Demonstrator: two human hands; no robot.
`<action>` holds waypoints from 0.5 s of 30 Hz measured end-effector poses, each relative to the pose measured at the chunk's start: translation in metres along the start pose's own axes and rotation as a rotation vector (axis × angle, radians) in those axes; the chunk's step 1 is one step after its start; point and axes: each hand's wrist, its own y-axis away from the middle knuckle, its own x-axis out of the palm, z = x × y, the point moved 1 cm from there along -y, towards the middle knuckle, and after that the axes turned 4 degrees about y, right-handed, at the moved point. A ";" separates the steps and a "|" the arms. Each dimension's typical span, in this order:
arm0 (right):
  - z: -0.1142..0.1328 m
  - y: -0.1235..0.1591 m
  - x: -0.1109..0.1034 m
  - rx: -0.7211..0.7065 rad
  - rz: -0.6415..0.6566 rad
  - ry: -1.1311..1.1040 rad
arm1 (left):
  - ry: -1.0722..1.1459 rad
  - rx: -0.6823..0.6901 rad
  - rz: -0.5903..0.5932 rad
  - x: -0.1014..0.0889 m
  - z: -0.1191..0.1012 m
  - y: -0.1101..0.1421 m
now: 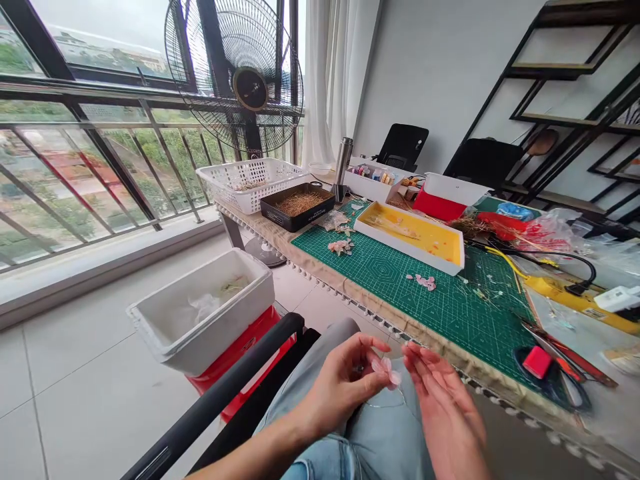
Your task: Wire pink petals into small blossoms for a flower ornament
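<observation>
Balcony daylight fell over the denim lap [380,443], where the left hand [340,385] pinched a pink petal flower [384,371] on a thin wire [385,403], while the open right hand [447,407] stayed just beside it, the hands apart. Beyond them, a green cutting mat [380,283] carried loose pink petals [424,282] and a yellow-filled white tray [405,250]; a white foam box [210,340] stood on the floor to the left.
</observation>
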 end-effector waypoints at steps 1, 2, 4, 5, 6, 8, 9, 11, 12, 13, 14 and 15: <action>-0.007 0.001 -0.001 0.033 -0.018 -0.018 | -0.129 0.080 -0.053 -0.001 0.000 0.001; -0.013 0.003 0.000 0.068 -0.008 -0.004 | -0.267 0.158 -0.108 -0.003 0.001 0.002; -0.021 0.012 0.006 0.115 0.104 0.079 | -0.530 0.302 -0.188 -0.008 0.004 0.003; -0.022 0.016 0.011 0.113 0.182 0.123 | -0.638 0.368 -0.202 -0.010 0.005 0.004; -0.020 0.020 0.017 0.094 0.242 0.157 | -0.731 0.425 -0.198 -0.012 0.006 0.005; -0.015 0.022 0.026 0.054 0.281 0.211 | -0.871 0.487 -0.141 -0.014 0.007 0.006; -0.011 0.021 0.030 0.047 0.271 0.236 | -0.922 0.494 -0.097 -0.015 0.006 0.006; -0.007 0.016 0.033 0.040 0.241 0.281 | -0.993 0.496 -0.024 -0.016 0.005 0.007; -0.007 0.014 0.033 0.032 0.236 0.308 | -1.013 0.500 -0.009 -0.016 0.005 0.007; -0.008 0.013 0.033 0.014 0.242 0.341 | -1.021 0.505 -0.011 -0.017 0.005 0.006; -0.010 0.013 0.032 -0.007 0.264 0.384 | -1.017 0.513 -0.032 -0.018 0.005 0.006; -0.012 0.016 0.031 -0.019 0.305 0.443 | -1.001 0.520 -0.068 -0.020 0.006 0.004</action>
